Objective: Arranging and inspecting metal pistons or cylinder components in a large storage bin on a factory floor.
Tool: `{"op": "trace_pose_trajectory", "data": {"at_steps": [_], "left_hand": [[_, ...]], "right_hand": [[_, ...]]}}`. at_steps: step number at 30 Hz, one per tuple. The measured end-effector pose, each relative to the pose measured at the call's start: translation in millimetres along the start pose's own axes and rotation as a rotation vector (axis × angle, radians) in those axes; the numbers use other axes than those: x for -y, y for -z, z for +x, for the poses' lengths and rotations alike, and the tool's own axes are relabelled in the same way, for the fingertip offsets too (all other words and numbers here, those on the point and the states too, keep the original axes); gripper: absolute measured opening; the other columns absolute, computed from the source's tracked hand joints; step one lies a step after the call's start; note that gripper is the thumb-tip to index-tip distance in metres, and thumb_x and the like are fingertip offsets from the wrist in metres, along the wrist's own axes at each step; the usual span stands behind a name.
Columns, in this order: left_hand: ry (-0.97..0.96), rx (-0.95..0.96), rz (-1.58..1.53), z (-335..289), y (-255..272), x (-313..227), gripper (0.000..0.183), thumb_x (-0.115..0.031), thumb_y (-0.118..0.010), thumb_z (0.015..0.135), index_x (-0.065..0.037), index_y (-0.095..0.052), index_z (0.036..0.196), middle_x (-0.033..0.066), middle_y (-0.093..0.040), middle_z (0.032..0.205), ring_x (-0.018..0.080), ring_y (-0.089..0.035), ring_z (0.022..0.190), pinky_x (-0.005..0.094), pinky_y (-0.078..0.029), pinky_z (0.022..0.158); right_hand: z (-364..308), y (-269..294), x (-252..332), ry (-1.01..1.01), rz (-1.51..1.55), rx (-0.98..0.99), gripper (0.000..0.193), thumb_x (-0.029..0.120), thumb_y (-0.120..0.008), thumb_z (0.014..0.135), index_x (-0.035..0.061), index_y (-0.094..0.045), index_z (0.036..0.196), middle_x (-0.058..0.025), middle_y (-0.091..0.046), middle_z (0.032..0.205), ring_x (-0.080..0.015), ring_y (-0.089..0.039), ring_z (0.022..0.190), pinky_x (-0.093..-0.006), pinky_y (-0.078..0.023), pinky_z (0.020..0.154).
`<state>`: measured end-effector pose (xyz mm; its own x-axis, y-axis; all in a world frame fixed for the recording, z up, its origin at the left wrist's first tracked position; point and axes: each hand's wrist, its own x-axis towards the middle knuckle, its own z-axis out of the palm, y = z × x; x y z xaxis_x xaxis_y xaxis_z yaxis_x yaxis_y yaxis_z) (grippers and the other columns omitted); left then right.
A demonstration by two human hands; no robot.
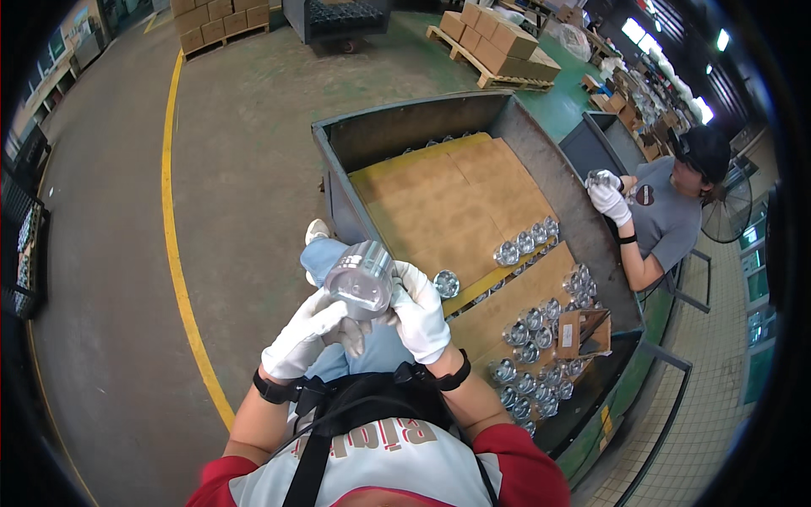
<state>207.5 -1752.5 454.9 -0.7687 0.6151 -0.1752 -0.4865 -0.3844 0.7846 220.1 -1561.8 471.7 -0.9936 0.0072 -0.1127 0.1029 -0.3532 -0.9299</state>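
Note:
A clear glass cup (361, 279) with a thick base is held up in front of my body, tilted so its base faces me. My left hand (306, 334), in a white glove, grips it at the lower left. My right hand (416, 311), gloved too, has its fingers closed on the cup's right side. Just right of that hand, another glass (446, 284) stands on the cardboard sheet (452, 190) in a large grey metal bin (340, 190). More glasses (525, 241) stand in a short row farther right, and several others (528, 389) cluster on the nearer cardboard.
A small open cardboard box (569, 334) sits among the clustered glasses. Across the bin at right, a co-worker (672, 203) in white gloves holds a glass. A pallet of boxes (498, 46) stands beyond the bin. A yellow floor line (169, 211) runs at left.

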Motion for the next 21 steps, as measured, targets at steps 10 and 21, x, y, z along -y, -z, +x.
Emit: {"op": "trace_pose_trajectory", "data": {"at_steps": [10, 21], "left_hand": [[-0.133, 0.032, -0.352, 0, -15, -4, 0.107, -0.023, -0.088, 0.066, -0.009, -0.026, 0.152, 0.0149, -0.054, 0.130, 0.0347, -0.065, 0.102, 0.0477, -0.059, 0.082], [-0.155, -0.064, -0.320, -10, -13, -9, 0.108, -0.012, -0.084, 0.067, -0.012, -0.021, 0.155, 0.0103, -0.048, 0.139, 0.0284, -0.055, 0.123, 0.0458, -0.048, 0.102]], "right_hand": [[3, -2, 26, 0.689, -0.654, 0.216, 0.033, 0.009, -0.067, 0.084, 0.0030, -0.064, 0.117, -0.0161, -0.067, 0.109, -0.0311, -0.066, 0.080, -0.0356, -0.052, 0.072], [3, -16, 25, 0.959, -0.983, 0.169, 0.056, 0.010, -0.079, 0.068, 0.0024, -0.062, 0.120, -0.0136, -0.065, 0.114, -0.0337, -0.064, 0.100, -0.0412, -0.051, 0.087]]}}
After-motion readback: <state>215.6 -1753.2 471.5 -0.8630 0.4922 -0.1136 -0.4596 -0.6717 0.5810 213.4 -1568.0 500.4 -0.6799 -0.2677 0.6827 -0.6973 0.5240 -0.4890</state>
